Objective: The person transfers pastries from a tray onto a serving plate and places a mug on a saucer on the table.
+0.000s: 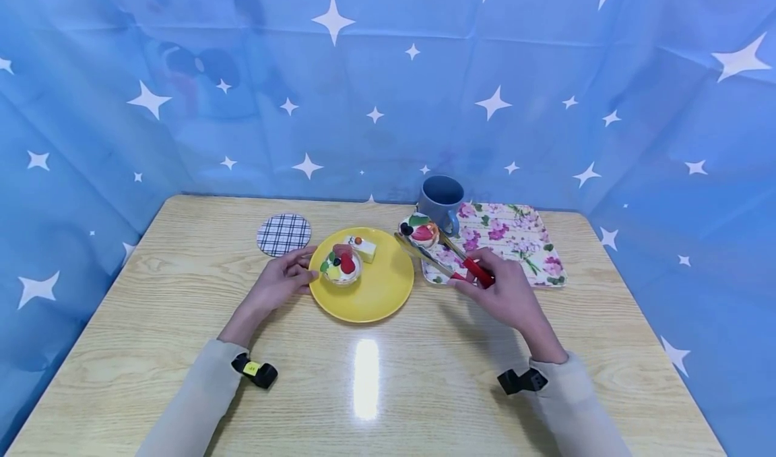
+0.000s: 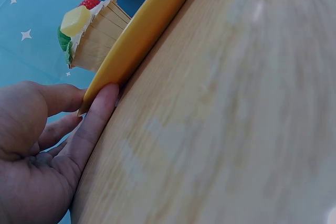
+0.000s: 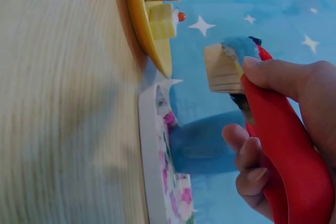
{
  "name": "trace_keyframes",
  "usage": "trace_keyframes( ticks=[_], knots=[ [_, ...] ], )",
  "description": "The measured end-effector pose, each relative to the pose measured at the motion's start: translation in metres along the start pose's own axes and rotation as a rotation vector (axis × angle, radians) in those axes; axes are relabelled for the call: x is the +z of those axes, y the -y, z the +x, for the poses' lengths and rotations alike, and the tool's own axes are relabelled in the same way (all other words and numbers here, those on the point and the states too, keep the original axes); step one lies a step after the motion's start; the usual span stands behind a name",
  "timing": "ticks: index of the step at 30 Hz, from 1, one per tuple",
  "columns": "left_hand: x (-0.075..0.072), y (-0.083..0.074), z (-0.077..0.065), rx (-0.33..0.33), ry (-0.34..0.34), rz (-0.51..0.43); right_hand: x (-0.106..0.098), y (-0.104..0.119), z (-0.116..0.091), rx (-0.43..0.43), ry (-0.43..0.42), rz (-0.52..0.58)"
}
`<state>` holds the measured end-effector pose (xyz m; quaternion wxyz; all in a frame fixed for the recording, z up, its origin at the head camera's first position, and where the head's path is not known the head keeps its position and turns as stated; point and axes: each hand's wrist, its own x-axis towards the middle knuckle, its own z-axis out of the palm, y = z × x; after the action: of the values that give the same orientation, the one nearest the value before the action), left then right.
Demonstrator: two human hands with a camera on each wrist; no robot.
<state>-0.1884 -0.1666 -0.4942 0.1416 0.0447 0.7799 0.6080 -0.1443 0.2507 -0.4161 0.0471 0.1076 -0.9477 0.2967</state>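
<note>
My right hand (image 1: 506, 292) grips red-handled tongs (image 3: 286, 140). Between the tongs' tips a fruit-topped cupcake (image 1: 419, 232) is held in the air, beside the mug and near the plate's right side. With its thumb and fingers, my left hand (image 1: 281, 280) pinches the left rim of a yellow plate (image 1: 382, 298); the left wrist view shows fingers above and below that rim. Another fruit-topped cupcake (image 1: 341, 268) stands on the plate's left half. Just behind it lies a small cake slice (image 1: 366, 250) with an orange-red topping.
A floral tray (image 1: 515, 241) lies at the back right, with a blue-grey mug (image 1: 438, 204) at its back left corner. Behind the left hand is a round checked coaster (image 1: 283, 234). A blue star-patterned curtain (image 1: 376, 73) surrounds the wooden table (image 1: 182, 336).
</note>
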Motion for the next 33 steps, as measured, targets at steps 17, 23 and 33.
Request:
trace_keyframes(
  ticks=[17, 23, 33],
  knots=[
    [0.001, 0.000, 0.001, -0.001, -0.001, -0.010, 0.019, 0.005, -0.001, -0.014, 0.072, 0.012],
    [0.001, 0.000, 0.002, -0.005, -0.006, 0.006, 0.026, 0.005, -0.001, -0.029, 0.090, 0.013],
    [0.001, -0.001, 0.000, 0.006, 0.004, -0.003, 0.034, 0.010, -0.002, 0.003, 0.171, 0.003]
  ],
)
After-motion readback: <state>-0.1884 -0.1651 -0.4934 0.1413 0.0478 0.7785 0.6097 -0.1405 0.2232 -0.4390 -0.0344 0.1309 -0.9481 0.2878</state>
